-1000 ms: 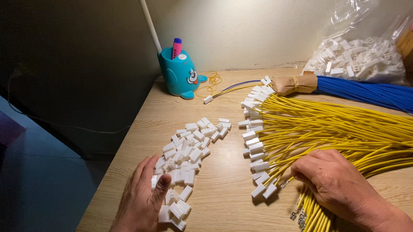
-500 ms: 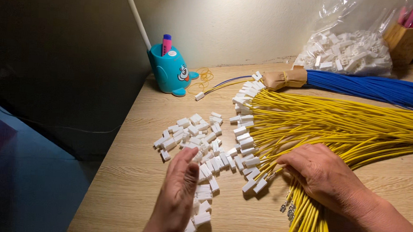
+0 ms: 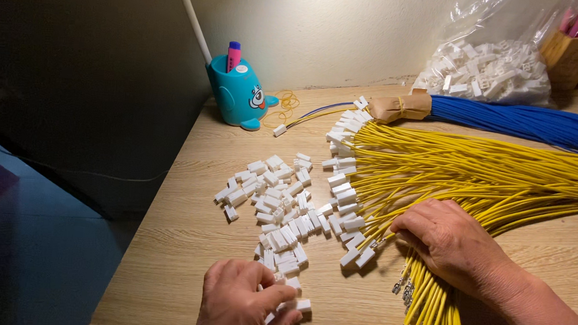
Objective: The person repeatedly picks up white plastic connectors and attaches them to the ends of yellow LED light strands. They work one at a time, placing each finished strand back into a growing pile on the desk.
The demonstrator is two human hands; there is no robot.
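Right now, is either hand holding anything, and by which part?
Left hand pinches a white connector by its end. Right hand rests on the yellow wires; any grip is hidden.

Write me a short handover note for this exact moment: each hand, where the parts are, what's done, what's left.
Left hand: fingertips pinching loose white connector housings at the near end of the pile.
Right hand: resting on the yellow wires, grip unclear.
Done: many yellow wires nearer the pile already carry white housings.
Left: bare-terminal wires by the right wrist, the loose pile, a bagged supply at the back; blue wire bundle lies taped.
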